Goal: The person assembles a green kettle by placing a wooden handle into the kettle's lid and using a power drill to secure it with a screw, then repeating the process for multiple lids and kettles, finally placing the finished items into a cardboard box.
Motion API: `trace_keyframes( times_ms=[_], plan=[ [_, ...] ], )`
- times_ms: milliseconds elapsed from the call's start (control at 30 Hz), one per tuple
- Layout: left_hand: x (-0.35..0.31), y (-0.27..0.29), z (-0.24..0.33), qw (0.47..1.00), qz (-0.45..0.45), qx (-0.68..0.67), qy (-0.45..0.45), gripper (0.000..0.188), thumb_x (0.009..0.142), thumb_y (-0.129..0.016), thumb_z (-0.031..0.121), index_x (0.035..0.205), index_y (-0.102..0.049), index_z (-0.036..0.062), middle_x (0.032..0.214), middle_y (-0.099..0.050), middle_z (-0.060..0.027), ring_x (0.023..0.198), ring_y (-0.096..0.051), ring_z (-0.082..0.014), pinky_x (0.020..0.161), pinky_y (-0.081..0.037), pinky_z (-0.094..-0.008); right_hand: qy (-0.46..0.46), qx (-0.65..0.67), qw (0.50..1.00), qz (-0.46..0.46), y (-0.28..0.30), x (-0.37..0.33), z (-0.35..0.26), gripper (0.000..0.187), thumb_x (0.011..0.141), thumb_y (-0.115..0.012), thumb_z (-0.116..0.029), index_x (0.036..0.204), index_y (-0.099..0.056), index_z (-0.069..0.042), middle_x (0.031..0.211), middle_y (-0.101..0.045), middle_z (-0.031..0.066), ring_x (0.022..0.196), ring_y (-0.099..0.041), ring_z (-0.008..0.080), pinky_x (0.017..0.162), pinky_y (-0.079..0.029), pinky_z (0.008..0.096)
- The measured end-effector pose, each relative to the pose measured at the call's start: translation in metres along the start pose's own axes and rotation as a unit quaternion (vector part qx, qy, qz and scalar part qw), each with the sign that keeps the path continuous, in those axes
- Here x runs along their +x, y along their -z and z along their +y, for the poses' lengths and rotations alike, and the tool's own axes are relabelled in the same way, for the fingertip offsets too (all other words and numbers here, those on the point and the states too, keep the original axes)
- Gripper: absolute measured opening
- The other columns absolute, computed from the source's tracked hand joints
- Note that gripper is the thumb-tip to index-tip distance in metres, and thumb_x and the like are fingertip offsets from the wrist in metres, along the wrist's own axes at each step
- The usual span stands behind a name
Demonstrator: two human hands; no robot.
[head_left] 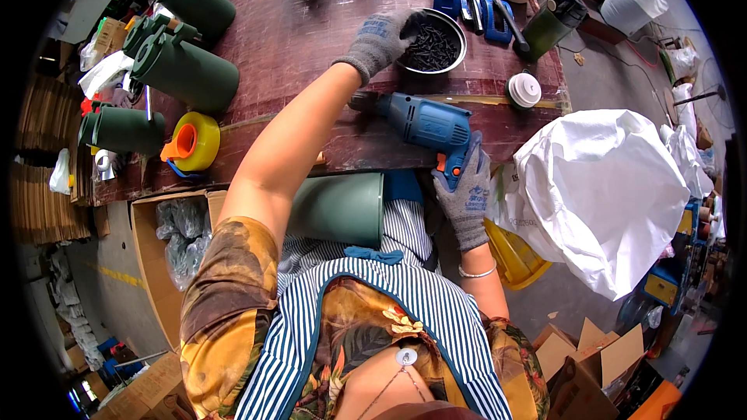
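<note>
My left hand point(377, 40), in a grey knit glove, reaches over the left rim of a round metal bowl point(461, 53) filled with black screws point(433, 45). Its fingertips dip in among the screws, bent together; what they pinch is hidden. In my gloved right hand point(467, 190) is the handle of a blue power drill point(428, 120), whose dark chuck points left over the table edge. Across my lap lies a green plastic bin point(342, 206), below the table edge and partly covered by my left arm.
Several green bins point(187, 70) lie on the red-brown table point(288, 39) at left, near yellow tape point(204, 144). Blue tools point(498, 19) and a white-lidded container point(524, 90) sit at right. A large white sack point(599, 187) stands beside my right arm; an open carton point(156, 264) is at left.
</note>
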State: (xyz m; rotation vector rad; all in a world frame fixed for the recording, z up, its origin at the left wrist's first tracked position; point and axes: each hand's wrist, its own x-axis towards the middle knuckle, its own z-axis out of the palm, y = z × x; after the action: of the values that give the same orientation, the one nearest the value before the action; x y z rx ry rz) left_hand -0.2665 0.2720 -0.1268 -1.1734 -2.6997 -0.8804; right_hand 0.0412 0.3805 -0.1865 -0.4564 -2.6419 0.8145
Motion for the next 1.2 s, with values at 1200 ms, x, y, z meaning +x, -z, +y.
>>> trace_keyframes(
  times_ms=[1200],
  plan=[
    [-0.241,0.075,-0.086,0.629,0.107,-0.642,0.424,0.020,0.096,-0.064,0.004,0.115,-0.064,-0.0012,0.112,-0.066,-0.0128,0.103,-0.068,-0.0255,0.093,-0.060,-0.0356,-0.209,0.388,0.886,-0.145,0.026,-0.033,-0.013,0.098,0.076,-0.085,-0.016,0.156,-0.029,-0.008,0.144,-0.044,0.0147,0.127,-0.050,0.0254,0.108,-0.042,0.0364]
  ],
)
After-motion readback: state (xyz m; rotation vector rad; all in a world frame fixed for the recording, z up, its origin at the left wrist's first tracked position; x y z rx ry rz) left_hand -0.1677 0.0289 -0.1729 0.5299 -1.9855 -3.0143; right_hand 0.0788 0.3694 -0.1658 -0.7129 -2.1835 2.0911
